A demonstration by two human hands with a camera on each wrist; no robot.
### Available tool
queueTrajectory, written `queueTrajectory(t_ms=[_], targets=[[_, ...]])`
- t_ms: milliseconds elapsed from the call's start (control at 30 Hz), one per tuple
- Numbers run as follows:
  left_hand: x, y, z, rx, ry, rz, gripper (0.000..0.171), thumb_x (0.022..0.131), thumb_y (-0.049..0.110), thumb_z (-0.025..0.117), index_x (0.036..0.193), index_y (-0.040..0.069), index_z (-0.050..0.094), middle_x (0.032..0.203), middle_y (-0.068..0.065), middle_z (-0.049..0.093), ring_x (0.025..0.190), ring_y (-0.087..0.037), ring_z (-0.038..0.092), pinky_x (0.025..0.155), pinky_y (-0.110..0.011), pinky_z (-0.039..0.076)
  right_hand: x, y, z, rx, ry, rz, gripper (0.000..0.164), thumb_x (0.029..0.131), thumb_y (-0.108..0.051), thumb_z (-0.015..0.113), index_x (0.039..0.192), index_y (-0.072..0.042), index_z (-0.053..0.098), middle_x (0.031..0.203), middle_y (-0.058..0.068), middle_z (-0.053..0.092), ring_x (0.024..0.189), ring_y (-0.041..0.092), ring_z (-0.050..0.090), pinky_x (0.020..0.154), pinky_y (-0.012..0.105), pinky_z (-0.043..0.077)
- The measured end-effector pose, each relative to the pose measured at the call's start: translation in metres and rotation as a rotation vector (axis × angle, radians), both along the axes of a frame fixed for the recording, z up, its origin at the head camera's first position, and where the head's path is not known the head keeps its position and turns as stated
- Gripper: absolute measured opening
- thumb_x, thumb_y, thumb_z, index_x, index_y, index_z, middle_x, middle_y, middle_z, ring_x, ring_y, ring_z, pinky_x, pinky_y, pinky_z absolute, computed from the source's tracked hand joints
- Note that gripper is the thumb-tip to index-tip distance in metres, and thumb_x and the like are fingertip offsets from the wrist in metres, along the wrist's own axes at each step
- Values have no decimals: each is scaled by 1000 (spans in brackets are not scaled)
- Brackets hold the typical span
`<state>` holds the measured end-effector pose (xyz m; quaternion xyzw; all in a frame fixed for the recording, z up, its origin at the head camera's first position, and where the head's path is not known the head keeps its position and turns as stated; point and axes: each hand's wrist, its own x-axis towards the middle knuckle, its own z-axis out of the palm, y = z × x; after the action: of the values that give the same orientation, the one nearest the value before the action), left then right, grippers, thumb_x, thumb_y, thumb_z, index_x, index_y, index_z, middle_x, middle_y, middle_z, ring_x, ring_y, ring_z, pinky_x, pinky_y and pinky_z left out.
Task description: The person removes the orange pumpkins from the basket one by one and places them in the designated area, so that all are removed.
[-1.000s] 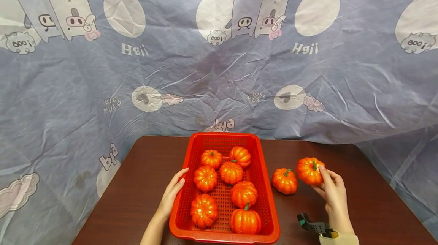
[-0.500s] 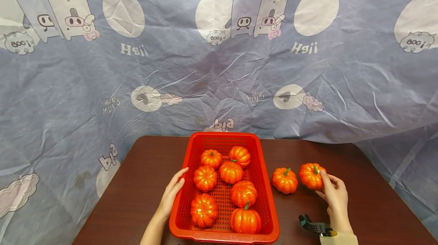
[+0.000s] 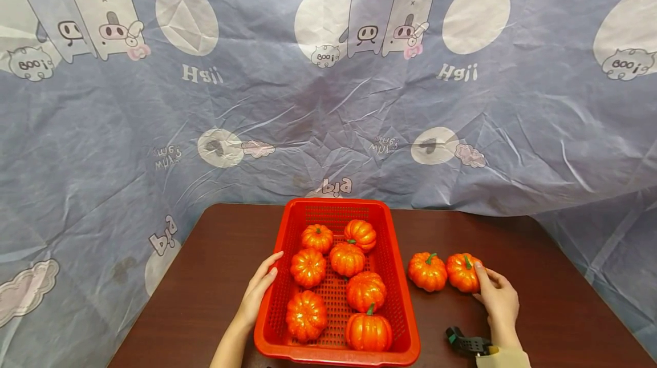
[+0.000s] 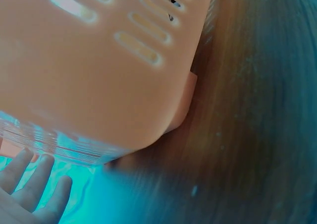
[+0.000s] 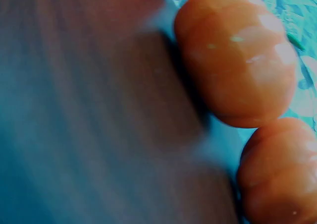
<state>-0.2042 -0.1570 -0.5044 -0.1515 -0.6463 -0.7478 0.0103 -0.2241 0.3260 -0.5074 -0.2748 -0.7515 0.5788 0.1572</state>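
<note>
Right hand seemingly pinches a glossy orange ribbed pumpkin; hasty release could roll it; left hand straight-fingered, empty.

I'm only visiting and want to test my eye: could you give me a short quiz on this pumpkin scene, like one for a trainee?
1. How many orange pumpkins lie inside the red plastic basket?
2. True or false: no pumpkin is in the left hand.
3. Where is the pumpkin that the right hand touches?
A: inside the basket
B: on the basket's left
C: on the basket's right

Key:
1. Seven.
2. True; that hand is at the basket's left side.
3. C.
</note>
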Motion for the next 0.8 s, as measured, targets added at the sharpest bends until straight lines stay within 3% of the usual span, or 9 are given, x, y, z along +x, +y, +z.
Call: queueTrajectory(t_ms=[100,200,467,567,667,800], targets=[[0,0,1,-9,10,-2,45,102,19,35,144,2,31,144,-19,29,119,-33,46,91,-34,45,0,-1,0,75,-13,5,73,88,-52,54,128,8,50,109,26,59,54,4,58,50,24,51],[1,0,1,-13,28,-16,45,102,19,34,144,1,29,144,-22,28,119,-32,46,91,-35,45,0,-1,0,81,-16,17,73,89,-51,54,130,8,48,121,30,53,55,4,60,52,22,51],[2,0,2,-18,24,-18,45,103,19,33,144,2,29,143,-23,28,118,-36,46,90,-39,46,-1,0,0,89,-23,39,70,89,-47,57,129,9,47,121,30,53,59,-1,57,56,20,51],[1,0,1,-23,1,7,44,102,19,35,144,4,32,143,-19,31,118,-36,46,90,-37,46,0,0,1,107,-31,28,69,89,-47,57,128,9,48,120,30,53,62,4,58,56,20,51],[1,0,1,-24,-9,21,44,102,19,35,143,5,33,143,-19,32,118,-36,46,90,-36,46,1,0,4,168,-54,12,69,89,-48,55,129,8,48,122,31,52,82,21,61,63,19,46],[0,1,1,-24,-4,22,44,102,18,35,143,4,33,143,-19,31,119,-36,45,90,-34,45,3,-2,12,226,-57,-8,67,90,-47,52,132,6,45,128,29,49,113,38,47,80,34,38]])
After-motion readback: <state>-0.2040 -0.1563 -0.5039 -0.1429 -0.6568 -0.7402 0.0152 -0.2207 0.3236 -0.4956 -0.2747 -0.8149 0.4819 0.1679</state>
